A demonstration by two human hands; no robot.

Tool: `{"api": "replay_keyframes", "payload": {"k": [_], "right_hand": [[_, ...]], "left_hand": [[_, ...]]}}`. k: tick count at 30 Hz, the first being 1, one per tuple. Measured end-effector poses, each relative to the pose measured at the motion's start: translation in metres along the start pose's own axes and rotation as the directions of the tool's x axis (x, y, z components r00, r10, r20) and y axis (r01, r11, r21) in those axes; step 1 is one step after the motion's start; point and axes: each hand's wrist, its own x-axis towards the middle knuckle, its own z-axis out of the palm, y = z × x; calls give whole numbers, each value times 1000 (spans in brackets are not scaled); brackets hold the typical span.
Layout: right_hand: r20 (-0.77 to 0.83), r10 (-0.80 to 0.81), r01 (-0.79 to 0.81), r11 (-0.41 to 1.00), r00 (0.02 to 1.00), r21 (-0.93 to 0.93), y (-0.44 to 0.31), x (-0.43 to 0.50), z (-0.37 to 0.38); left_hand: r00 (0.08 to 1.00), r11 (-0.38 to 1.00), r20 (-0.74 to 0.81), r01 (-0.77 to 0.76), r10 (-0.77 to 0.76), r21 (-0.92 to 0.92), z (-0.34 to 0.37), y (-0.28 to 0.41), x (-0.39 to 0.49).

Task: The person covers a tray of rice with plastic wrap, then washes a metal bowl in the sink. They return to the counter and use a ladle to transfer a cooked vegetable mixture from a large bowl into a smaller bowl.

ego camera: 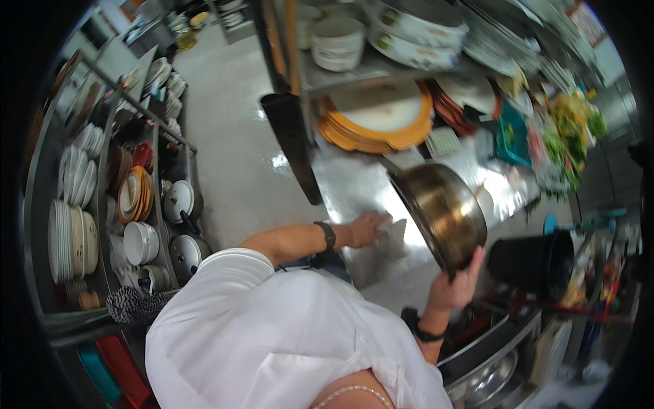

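Note:
My left hand (367, 229), with a dark watch on the wrist, holds a pale cloth (392, 236) against the stainless steel table (352, 189). The cloth is partly blurred. A large brass-coloured metal bowl (449, 209) is tipped on its side above the table, its opening turned towards my left hand. At the lower rim of the bowl, my right hand (456, 286) grips it, with fingers spread up along the outside. A dark band is on my right wrist.
Orange-rimmed plates (378, 120) are stacked beyond the table, below a shelf of bowls (337, 43). A teal basket (512, 135) and leafy vegetables (567, 138) lie at the right. A black bucket (531, 263) stands right of my right hand. Shelves of dishes (79, 176) line the left.

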Motion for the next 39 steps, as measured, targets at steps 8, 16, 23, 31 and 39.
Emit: {"api": "replay_keyframes", "payload": {"k": [8, 16, 23, 31, 39], "right_hand": [[163, -96, 0, 862, 982, 507, -162, 45, 72], [138, -344, 83, 556, 929, 827, -405, 120, 285], [581, 8, -507, 497, 814, 704, -540, 135, 454], [998, -59, -991, 131, -9, -1, -561, 148, 635], [947, -214, -953, -133, -241, -273, -598, 243, 799]], "left_hand": [[988, 733, 105, 152, -110, -663, -78, -151, -153], [763, 396, 24, 362, -646, -844, -176, -303, -393], [475, -73, 88, 48, -876, -996, -187, -401, -483], [291, -286, 258, -60, -921, -956, -210, -547, -530], [-209, -450, 422, 106, -882, -887, -209, -667, -589]]}}
